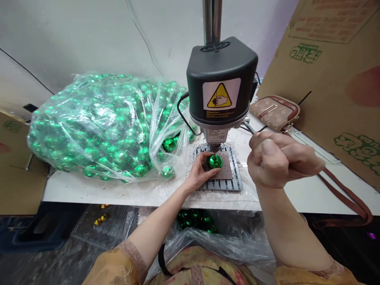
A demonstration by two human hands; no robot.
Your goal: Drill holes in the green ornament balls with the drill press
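A shiny green faceted ball (216, 161) sits on the base plate (236, 176) of a black drill press (221, 75). My left hand (199, 172) grips this ball from the left, thumb in front and fingers behind. Right above the ball is the drill's chuck (215, 147); whether the bit has entered the ball is too small to tell. At the right, my right hand (279, 160) is wrapped in a fist around the drill press lever (248, 126), most of which the hand hides. Dark shavings lie scattered about the base.
A large clear plastic bag (107, 126) full of green balls fills the table's left side. Behind my right hand lies a beige handbag (274, 112) with a brown strap. Cardboard boxes (335, 91) stand at both sides. More green balls (196, 219) are in plastic below the table edge.
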